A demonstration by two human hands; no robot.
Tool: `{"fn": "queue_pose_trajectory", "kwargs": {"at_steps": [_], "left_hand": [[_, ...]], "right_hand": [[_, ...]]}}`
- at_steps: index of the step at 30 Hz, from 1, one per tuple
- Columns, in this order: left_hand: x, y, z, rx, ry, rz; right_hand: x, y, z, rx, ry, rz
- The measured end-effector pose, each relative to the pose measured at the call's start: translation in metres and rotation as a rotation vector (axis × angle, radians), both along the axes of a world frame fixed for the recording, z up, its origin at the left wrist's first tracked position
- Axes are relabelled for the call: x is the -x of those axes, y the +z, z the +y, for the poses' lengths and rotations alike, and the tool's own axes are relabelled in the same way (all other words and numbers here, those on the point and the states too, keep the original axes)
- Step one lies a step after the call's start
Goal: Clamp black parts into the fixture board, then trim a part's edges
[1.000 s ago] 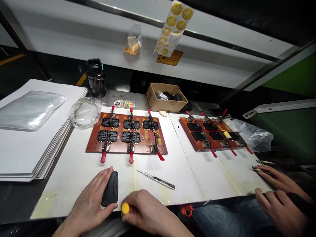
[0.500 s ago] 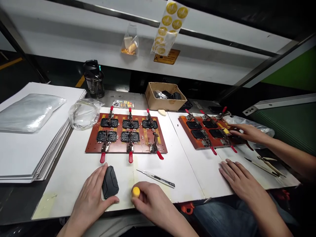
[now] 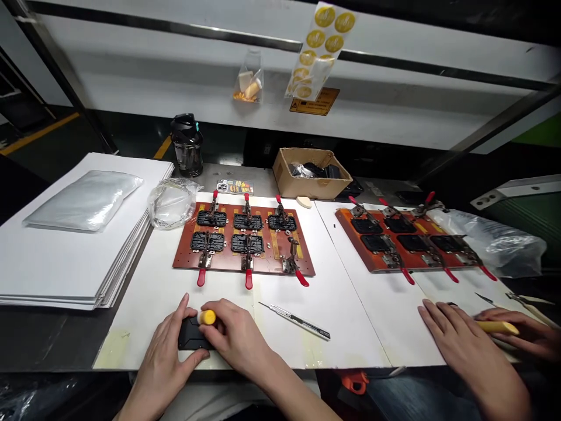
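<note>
The left hand (image 3: 169, 345) clamps a black case (image 3: 189, 339) flat on the table (image 3: 333, 316), steadying it while the right hand (image 3: 232, 333) grips a yellow-tipped tool (image 3: 205, 317) pressed on top; a knife (image 3: 294, 313) lies just right.

Bright overhead light on white table (image 3: 350, 304), dark surroundings, soft shadows, wide-angle bending at edges
</note>
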State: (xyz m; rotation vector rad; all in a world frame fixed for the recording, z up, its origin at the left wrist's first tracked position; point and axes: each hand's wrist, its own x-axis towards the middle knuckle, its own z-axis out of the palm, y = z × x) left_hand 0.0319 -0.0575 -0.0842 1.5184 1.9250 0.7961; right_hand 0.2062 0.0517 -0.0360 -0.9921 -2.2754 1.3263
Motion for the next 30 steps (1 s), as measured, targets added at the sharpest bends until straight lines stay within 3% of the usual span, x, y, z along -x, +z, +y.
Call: {"fn": "queue_pose_trajectory", "kwargs": {"at_steps": [3,8,11,13,16,20,23,26,30], "left_hand": [[0.000,-0.002,0.000,0.016,0.069,-0.062],[-0.002,-0.002,0.000,-0.008,0.075,-0.097],[-0.003,-0.002,0.001,-0.024,0.091,-0.115],[-0.003,-0.001,0.001,-0.034,0.090,-0.129],[-0.003,0.000,0.000,-0.039,0.071,-0.137],[-0.002,0.002,0.001,-0.017,0.036,-0.091],[-0.001,0.005,0.002,-0.014,-0.039,-0.021],[-0.001,0.007,0.004,-0.027,-0.045,0.004],[-0.001,0.006,0.004,-0.024,-0.016,-0.007]], "right_hand": [[0.017,0.007,0.010,-0.143,0.139,-0.162],[-0.002,0.021,0.015,-0.218,0.017,-0.452],[-0.003,0.020,0.010,-0.154,-0.043,-0.313],[0.008,0.016,0.007,-0.144,-0.001,-0.214],[0.019,0.015,0.005,-0.202,0.067,-0.317],[-0.020,0.020,0.006,-0.223,-0.079,-0.464],[-0.051,0.014,-0.001,-0.063,-0.215,-0.274],[-0.048,0.002,-0.012,0.017,-0.224,-0.053],[-0.034,0.006,-0.022,-0.013,-0.119,-0.098]]}}
